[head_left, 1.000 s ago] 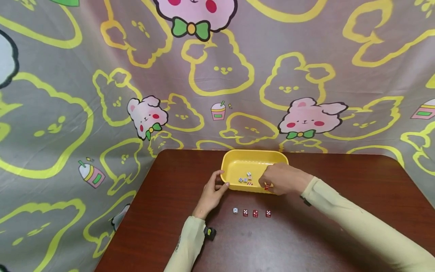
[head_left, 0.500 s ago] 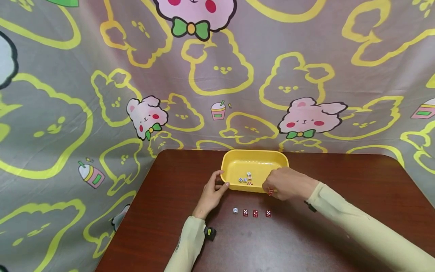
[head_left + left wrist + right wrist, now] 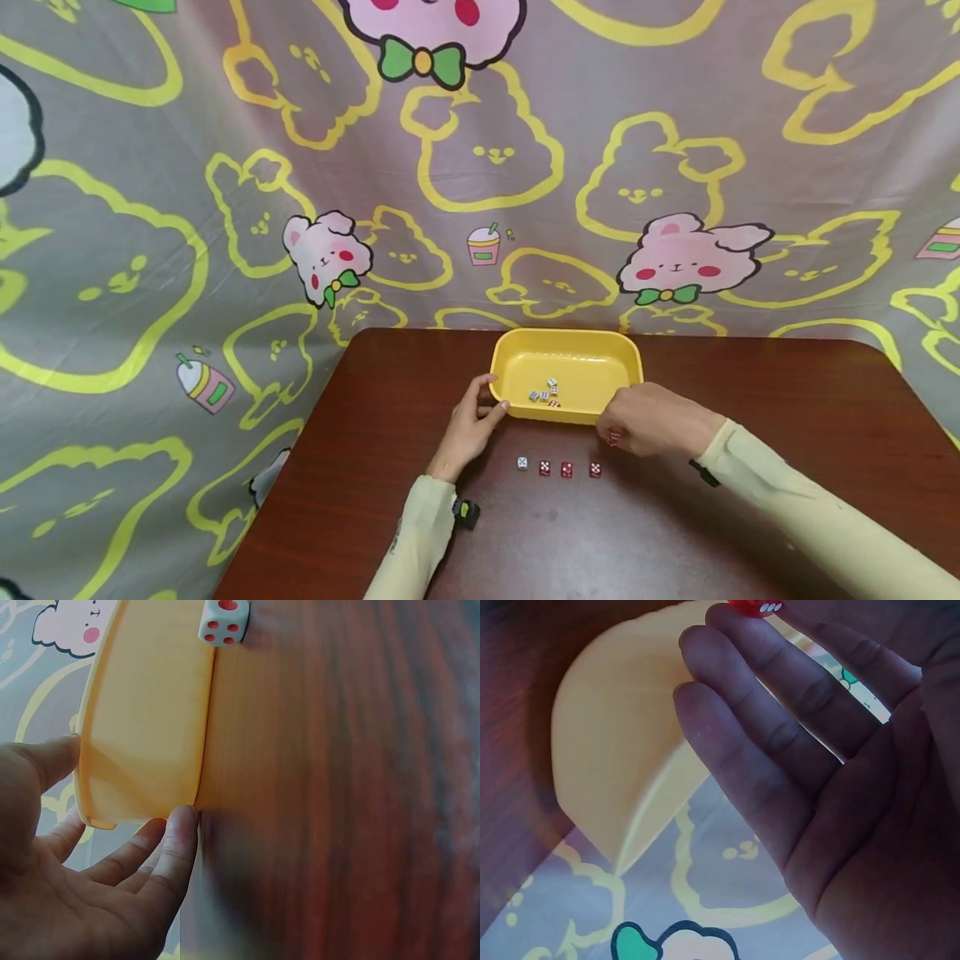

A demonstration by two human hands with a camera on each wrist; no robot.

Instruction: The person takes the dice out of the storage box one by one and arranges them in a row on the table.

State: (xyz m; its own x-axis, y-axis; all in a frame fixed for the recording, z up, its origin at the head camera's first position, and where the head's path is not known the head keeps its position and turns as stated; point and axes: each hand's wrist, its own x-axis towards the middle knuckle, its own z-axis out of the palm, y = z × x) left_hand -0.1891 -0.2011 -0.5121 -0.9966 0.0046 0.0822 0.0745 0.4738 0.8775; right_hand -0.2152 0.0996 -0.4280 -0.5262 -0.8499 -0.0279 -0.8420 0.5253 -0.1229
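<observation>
My left hand [image 3: 467, 433] grips the left end of a yellow plastic tray [image 3: 562, 416]. In the left wrist view its thumb lies at the rim and its fingers touch the outer wall. Between thumb and fingers, my right hand [image 3: 656, 418] pinches a red die [image 3: 613, 436] with white pips, just outside the tray's front right corner. Part of that die [image 3: 757, 607] shows at the top of the right wrist view. On the table before the tray, a white die [image 3: 522, 463] and red dice [image 3: 567, 470] form a row from left to right.
Several dice, mostly white [image 3: 544, 397], lie in the tray's front left part. The brown table [image 3: 420, 367] meets a grey cloth [image 3: 495, 292] printed with cartoon animals at its back edge. A white die with red pips [image 3: 223, 624] tops the left wrist view.
Holding the red die, my right hand has moved right and toward me, from over the tray's front rim to outside its corner. The left hand stays on the tray.
</observation>
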